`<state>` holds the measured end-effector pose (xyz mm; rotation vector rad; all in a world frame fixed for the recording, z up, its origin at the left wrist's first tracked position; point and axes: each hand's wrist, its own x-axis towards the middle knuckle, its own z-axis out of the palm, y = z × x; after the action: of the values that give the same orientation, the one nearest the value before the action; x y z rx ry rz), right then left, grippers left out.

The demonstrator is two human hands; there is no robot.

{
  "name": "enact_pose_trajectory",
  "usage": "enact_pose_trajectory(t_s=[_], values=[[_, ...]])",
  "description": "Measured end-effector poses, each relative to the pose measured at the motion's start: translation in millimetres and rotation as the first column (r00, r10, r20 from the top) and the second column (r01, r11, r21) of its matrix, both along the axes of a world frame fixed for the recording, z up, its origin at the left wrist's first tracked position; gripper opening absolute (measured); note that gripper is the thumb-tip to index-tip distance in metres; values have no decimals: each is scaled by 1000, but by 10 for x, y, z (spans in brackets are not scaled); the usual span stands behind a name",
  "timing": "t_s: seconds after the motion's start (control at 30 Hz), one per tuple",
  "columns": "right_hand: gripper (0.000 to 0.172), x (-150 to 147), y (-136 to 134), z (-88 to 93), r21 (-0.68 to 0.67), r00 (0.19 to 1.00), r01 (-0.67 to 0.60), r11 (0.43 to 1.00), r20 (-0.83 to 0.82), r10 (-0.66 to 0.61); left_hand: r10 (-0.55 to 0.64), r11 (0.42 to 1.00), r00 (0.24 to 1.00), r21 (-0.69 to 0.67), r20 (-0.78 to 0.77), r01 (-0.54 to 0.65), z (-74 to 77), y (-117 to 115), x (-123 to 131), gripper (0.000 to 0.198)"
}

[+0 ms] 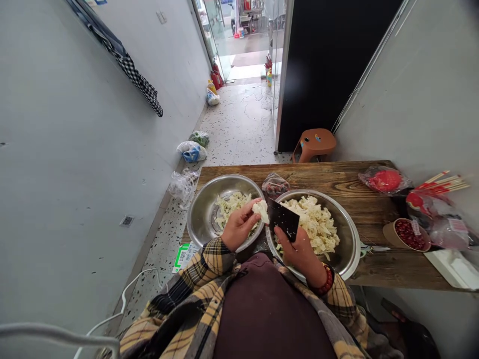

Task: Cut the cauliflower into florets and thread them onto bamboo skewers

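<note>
My left hand [239,227] pinches a pale cauliflower piece [261,211] above the right side of the left steel bowl [196,219]. In my right hand [298,248] is a cleaver [283,218] with a broad dark blade, flecked with white bits. The blade stands just right of the held piece; whether they touch I cannot tell. Cut cauliflower [232,203] lies in the left bowl, partly hidden by my left hand. A larger heap of cauliflower [316,224] fills much of the right steel bowl [350,239], under and beyond the cleaver.
Both bowls stand on a wooden table [346,179]. A bagged dark item [276,185] sits behind them. To the right are scissors [374,248], a tub of red pieces [409,234] and red-tipped sticks [441,183]. An orange stool [316,142] stands beyond the table.
</note>
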<state>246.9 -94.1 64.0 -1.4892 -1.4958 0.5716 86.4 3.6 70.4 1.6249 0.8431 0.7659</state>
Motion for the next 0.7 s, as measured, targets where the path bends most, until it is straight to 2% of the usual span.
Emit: enact_pose_trajectory(t_s=[0.27, 0.53, 0.7], values=[[27, -49, 52, 16, -6, 998, 55, 998, 29, -55, 37, 999, 999, 18, -15, -37, -24, -53, 26, 47], [28, -10, 71, 52, -86, 1000, 16, 996, 11, -15, 34, 998, 999, -43, -10, -34, -71, -80, 8, 48], [30, -48, 92, 38, -46, 998, 43, 998, 52, -40, 32, 999, 999, -14, -13, -32, -82, -85, 21, 46]])
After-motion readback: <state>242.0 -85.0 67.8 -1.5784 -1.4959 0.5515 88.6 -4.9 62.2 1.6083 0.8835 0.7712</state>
